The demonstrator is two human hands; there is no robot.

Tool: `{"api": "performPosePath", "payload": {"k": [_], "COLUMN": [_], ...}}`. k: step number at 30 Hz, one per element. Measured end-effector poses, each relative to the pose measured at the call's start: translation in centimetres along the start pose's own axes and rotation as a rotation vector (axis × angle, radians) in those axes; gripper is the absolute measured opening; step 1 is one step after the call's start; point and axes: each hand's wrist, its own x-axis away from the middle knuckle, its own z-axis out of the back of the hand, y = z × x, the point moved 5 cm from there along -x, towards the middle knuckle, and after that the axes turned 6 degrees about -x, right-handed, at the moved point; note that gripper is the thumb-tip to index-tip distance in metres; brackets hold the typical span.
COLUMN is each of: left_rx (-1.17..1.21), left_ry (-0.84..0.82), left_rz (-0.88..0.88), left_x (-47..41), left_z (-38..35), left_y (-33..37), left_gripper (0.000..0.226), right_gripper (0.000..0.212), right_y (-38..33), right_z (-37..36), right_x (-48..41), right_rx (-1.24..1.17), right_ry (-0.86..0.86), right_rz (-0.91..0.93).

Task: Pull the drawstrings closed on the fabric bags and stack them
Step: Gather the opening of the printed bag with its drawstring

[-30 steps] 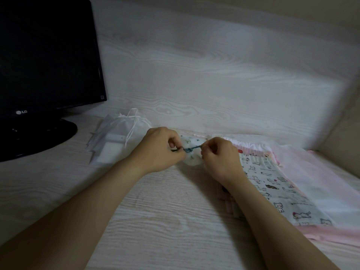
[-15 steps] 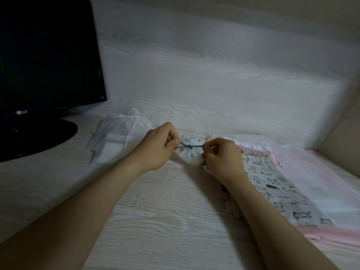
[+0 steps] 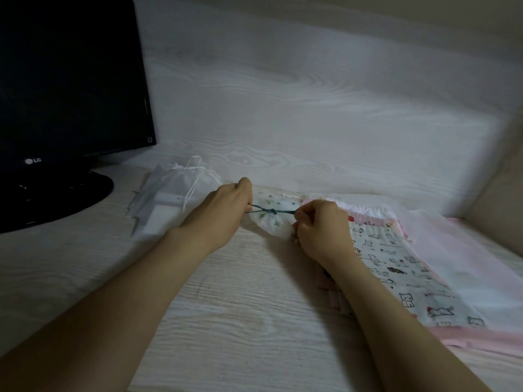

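Observation:
A small white bag with green specks (image 3: pixel 273 226) lies gathered between my hands on the desk. Its dark green drawstring (image 3: pixel 271 211) runs taut across it with a knot in the middle. My left hand (image 3: pixel 226 205) pinches the string's left end and my right hand (image 3: pixel 321 224) pinches the right end. To the right lies a flat bag printed with cats (image 3: pixel 396 267) on top of a pink bag (image 3: pixel 464 267). A sheer white bag (image 3: pixel 175 193) with white cords drawn tight sits to the left.
A black monitor (image 3: pixel 68 80) on a round stand (image 3: pixel 51 199) fills the left side. A pale wood-grain wall (image 3: pixel 311 108) rises just behind the bags. The wood-grain desk (image 3: pixel 240 321) stretches toward me between my forearms.
My hands have moved apart, the left one going left and up. The green string has stretched out taut and the small bag's mouth has bunched tighter.

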Motion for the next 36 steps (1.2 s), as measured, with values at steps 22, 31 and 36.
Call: {"api": "performPosePath", "payload": {"k": [22, 31, 36], "left_rx": [0.091, 0.067, 0.035], "left_ry": [-0.043, -0.015, -0.02], "left_rz": [0.037, 0.149, 0.187], "left_x": [0.8, 0.7, 0.7], "left_z": [0.1, 0.0, 0.1], "left_y": [1.2, -0.3, 0.0], "left_gripper": [0.007, 0.032, 0.032], "right_gripper": [0.012, 0.011, 0.025], "right_y": [0.3, 0.8, 1.8], "right_z": [-0.1, 0.5, 0.1], "right_x": [0.1, -0.1, -0.6], "right_rx": [0.025, 0.04, -0.01], "right_ry": [0.079, 0.07, 0.045], "right_rz": [0.037, -0.028, -0.094]}}
